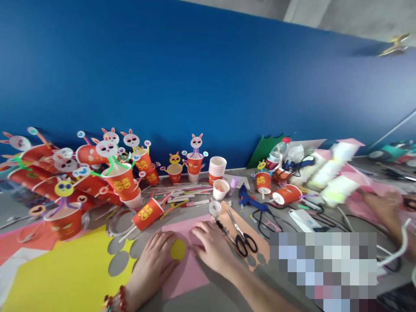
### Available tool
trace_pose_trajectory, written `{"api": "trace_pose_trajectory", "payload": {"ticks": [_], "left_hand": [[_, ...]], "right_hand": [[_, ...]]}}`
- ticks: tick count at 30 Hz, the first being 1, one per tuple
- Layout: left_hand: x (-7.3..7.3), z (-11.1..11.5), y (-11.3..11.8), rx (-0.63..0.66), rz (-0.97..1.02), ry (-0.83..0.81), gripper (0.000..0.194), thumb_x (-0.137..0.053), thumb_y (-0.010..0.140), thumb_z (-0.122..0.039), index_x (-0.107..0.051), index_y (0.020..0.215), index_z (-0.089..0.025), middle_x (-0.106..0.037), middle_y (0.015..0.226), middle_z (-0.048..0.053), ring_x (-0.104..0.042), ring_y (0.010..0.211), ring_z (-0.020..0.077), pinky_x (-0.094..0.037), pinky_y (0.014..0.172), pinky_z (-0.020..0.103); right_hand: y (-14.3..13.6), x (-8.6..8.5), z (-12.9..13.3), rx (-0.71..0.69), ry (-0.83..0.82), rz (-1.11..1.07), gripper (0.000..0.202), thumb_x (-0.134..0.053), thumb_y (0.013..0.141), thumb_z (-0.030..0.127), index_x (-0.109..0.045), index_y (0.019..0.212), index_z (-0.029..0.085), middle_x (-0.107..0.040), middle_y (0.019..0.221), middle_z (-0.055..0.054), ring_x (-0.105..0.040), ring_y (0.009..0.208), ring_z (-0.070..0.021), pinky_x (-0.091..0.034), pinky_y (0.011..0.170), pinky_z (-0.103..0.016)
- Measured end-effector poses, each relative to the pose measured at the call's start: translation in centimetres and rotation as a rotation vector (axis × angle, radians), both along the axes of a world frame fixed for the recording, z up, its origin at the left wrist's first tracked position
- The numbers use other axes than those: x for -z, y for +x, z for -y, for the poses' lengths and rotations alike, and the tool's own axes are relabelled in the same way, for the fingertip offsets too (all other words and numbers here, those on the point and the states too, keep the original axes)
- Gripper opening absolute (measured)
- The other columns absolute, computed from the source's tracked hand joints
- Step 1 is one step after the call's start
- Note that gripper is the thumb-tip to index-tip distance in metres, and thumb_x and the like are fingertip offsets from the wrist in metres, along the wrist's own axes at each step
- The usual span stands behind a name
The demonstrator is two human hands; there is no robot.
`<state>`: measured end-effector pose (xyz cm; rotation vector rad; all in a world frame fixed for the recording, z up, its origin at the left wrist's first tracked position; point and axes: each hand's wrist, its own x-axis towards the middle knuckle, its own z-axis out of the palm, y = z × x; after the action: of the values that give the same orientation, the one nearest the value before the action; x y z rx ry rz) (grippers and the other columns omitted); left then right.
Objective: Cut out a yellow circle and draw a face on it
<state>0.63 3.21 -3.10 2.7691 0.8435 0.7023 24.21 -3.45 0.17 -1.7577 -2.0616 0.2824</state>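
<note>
A pink sheet [186, 284] lies on the grey table in front of me, with a small yellow paper disc [178, 250] on it. My left hand [155, 263] rests on the sheet at the disc's left side, fingers stretched out, thumb by the disc's lower edge. From the right, my right hand [212, 246] lies over the sheet's right part, its fingers spread and the thumb near the disc's right edge. Beside my right hand, black-handled scissors [242, 237] lie on an orange sheet [256, 236] with round holes. A yellow sheet [61, 271] with round cut-outs is at the left.
Red paper cups [121, 182] with rabbit figures crowd the back left. Straws [185, 190], stacked cups [216, 169] and a blue glue gun [249, 200] lie behind the pink sheet. At the right are cables, a bottle [277, 154], white rolls and another person's hand [381, 208].
</note>
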Motion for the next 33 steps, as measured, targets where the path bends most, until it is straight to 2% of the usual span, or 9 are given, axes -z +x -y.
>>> {"api": "trace_pose_trajectory", "payload": {"ticks": [4,9,12,16,23,25,28,30,33], "left_hand": [[0.8,-0.2,-0.2,0.005,-0.018,0.072,0.055,-0.067,0.089,-0.041,-0.05,0.138,-0.026,-0.062,0.135,0.01,-0.06,0.122,0.0315,-0.048,0.107,0.05],[1.2,-0.7,-0.5,0.05,-0.049,0.11,0.057,-0.064,0.091,-0.047,-0.047,0.141,-0.025,-0.062,0.135,0.011,-0.06,0.122,0.0315,-0.046,0.109,0.052],[0.9,-0.7,-0.7,0.049,-0.05,0.113,0.056,-0.061,0.093,-0.046,-0.046,0.143,-0.025,-0.061,0.137,0.011,-0.06,0.124,0.0311,-0.044,0.111,0.052],[0.7,-0.5,-0.6,0.032,-0.045,0.112,0.059,-0.062,0.092,-0.048,-0.045,0.144,-0.024,-0.059,0.141,0.012,-0.056,0.128,0.0322,-0.044,0.111,0.053],[0.1,0.1,-0.2,0.032,-0.004,0.07,0.059,-0.067,0.088,-0.044,-0.049,0.141,-0.024,-0.06,0.136,0.012,-0.056,0.124,0.0332,-0.046,0.109,0.053],[-0.6,0.2,0.0,0.036,0.056,0.062,0.047,-0.064,0.091,-0.039,-0.054,0.134,-0.023,-0.062,0.13,0.013,-0.057,0.121,0.0315,-0.048,0.105,0.049],[-1.7,0.5,0.2,0.052,0.187,0.042,0.011,-0.052,0.097,-0.025,-0.062,0.1,-0.02,-0.067,0.101,0.009,-0.063,0.097,0.0243,-0.052,0.09,0.04],[-2.3,0.8,0.3,0.079,0.248,0.045,0.022,-0.048,0.099,-0.017,-0.055,0.078,-0.02,-0.062,0.078,0.003,-0.058,0.076,0.0188,-0.049,0.08,0.035],[-2.5,1.3,0.3,0.187,0.281,0.084,0.034,-0.05,0.098,-0.015,-0.046,0.064,-0.02,-0.051,0.06,-0.001,-0.047,0.059,0.0152,-0.039,0.064,0.03]], "right_hand": [[-0.2,-0.7,0.3,0.006,0.029,0.006,0.026,-0.072,0.084,0.021,-0.067,0.11,0.022,-0.068,0.116,-0.006,-0.061,0.108,-0.0249,-0.05,0.095,-0.037],[0.5,-3.8,1.4,-0.016,0.137,-0.099,0.022,-0.068,0.09,0.023,-0.068,0.112,0.023,-0.068,0.122,-0.005,-0.063,0.112,-0.0212,-0.05,0.097,-0.032],[2.9,-5.5,1.6,0.031,0.189,-0.144,0.015,-0.062,0.093,0.021,-0.069,0.106,0.022,-0.071,0.113,-0.005,-0.068,0.102,-0.0194,-0.052,0.09,-0.03],[7.8,-6.4,0.9,0.18,0.209,-0.033,0.016,-0.056,0.093,0.017,-0.071,0.096,0.021,-0.073,0.108,-0.007,-0.07,0.094,-0.0218,-0.054,0.082,-0.032],[13.1,-7.9,-1.8,0.311,0.3,0.055,0.02,-0.052,0.093,0.021,-0.07,0.103,0.02,-0.072,0.11,-0.008,-0.069,0.074,-0.0185,-0.053,0.067,-0.029],[14.0,-8.5,-2.9,0.322,0.361,0.019,0.021,-0.05,0.094,0.022,-0.07,0.101,0.02,-0.073,0.108,-0.008,-0.069,0.076,-0.0188,-0.053,0.067,-0.029],[14.9,-9.6,-4.4,0.265,0.441,-0.112,0.018,-0.052,0.093,0.026,-0.069,0.089,0.021,-0.073,0.098,-0.008,-0.069,0.086,-0.0212,-0.055,0.071,-0.028],[15.1,-10.3,-4.8,0.231,0.443,-0.175,0.02,-0.054,0.093,0.029,-0.068,0.081,0.021,-0.073,0.089,-0.006,-0.069,0.082,-0.0206,-0.054,0.07,-0.027],[15.0,-10.8,-4.6,0.211,0.375,-0.162,0.028,-0.054,0.095,0.036,-0.066,0.075,0.022,-0.072,0.078,-0.004,-0.067,0.07,-0.0188,-0.053,0.065,-0.027]]}}
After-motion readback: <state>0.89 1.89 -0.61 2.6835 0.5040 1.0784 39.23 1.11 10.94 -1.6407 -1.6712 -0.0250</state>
